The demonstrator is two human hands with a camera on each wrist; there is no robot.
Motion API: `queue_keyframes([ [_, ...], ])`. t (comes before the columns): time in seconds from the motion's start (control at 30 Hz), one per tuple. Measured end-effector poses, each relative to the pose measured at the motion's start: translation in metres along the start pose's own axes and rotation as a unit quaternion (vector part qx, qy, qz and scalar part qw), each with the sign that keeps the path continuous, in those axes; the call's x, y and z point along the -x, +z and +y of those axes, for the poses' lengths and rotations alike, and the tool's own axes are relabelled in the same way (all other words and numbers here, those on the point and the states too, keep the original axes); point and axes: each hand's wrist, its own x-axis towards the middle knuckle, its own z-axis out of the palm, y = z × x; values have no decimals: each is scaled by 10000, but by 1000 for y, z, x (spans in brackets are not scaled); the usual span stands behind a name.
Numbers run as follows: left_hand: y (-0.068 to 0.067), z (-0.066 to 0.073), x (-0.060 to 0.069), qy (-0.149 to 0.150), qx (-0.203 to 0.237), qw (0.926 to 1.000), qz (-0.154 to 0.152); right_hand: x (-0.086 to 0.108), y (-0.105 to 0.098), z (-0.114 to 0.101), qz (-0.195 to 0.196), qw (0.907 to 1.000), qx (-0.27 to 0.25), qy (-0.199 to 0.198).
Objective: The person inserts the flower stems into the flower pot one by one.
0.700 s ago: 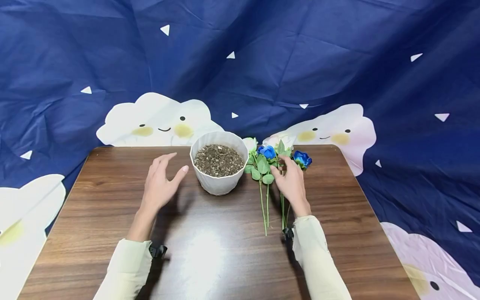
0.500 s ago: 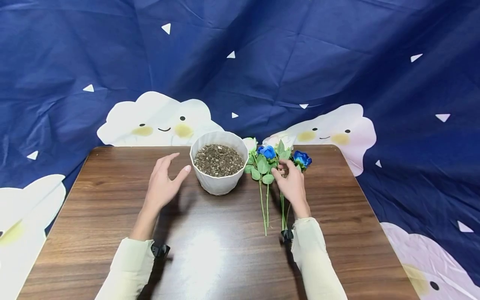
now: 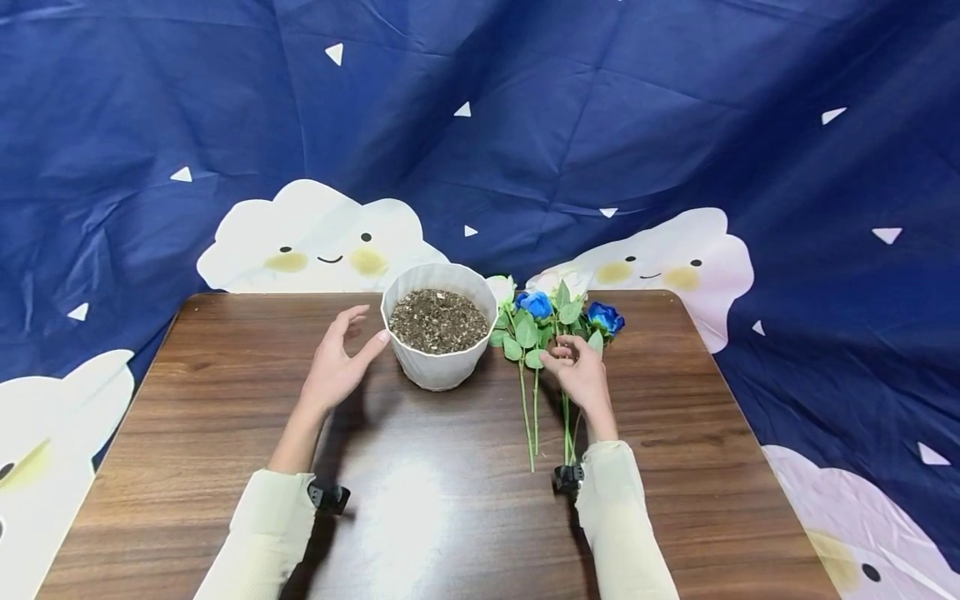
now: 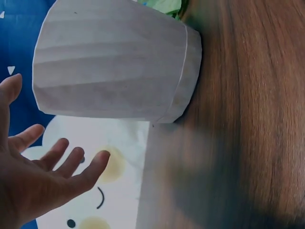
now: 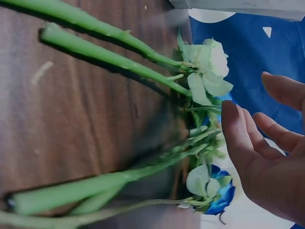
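A white fluted flowerpot [image 3: 438, 373] full of dark soil [image 3: 437, 321] stands at the back of the table. Just left of it is my left hand [image 3: 337, 367], thumb and fingers spread; in the left wrist view a gap separates the fingers from the pot wall [image 4: 114, 62]. Artificial roses lie right of the pot: a blue rose [image 3: 604, 318], another blue rose [image 3: 535, 303], a white rose [image 3: 501, 289] and a pale one [image 3: 558, 279]. Above their green stems [image 3: 527, 417] hovers my right hand [image 3: 583, 375], fingers loosely bent, holding nothing.
The brown wooden table [image 3: 195, 433] has its back edge against a dark blue cloth [image 3: 525, 150] printed with clouds. The stems point toward the table's front. Black wrist cameras [image 3: 328, 497] sit under both forearms.
My left hand has shifted slightly right, closer to the pot. The right hand has drawn back a little toward the table's front, its fingers bending more. Pot and roses have stayed put.
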Motion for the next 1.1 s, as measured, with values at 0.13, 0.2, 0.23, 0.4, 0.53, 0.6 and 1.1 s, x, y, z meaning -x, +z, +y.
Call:
queue_keyframes([
  [0.13, 1, -1, -2, -147, 530, 9984, -123, 1, 3, 8, -115, 9986, -426, 284],
  [0.2, 2, 0, -3, -278, 889, 9955, -194, 2, 5, 11, -219, 9966, -693, 388],
  [0.23, 2, 0, -3, -354, 1057, 9935, -230, 3, 5, 13, -263, 9956, -796, 426],
  [0.4, 3, 4, -6, -576, 1544, 9859, -301, 4, 7, 16, -425, 9919, -1062, 546],
  [0.53, 6, 9, -8, -512, 1468, 9873, -324, 3, 10, 19, -522, 9898, -1171, 627],
  [0.6, 7, 11, -9, -494, 1402, 9883, -340, 2, 12, 21, -524, 9886, -1227, 702],
  [1.1, 17, 12, -13, -656, 2014, 9762, -457, -3, 19, 31, -990, 9798, -1303, 1148],
])
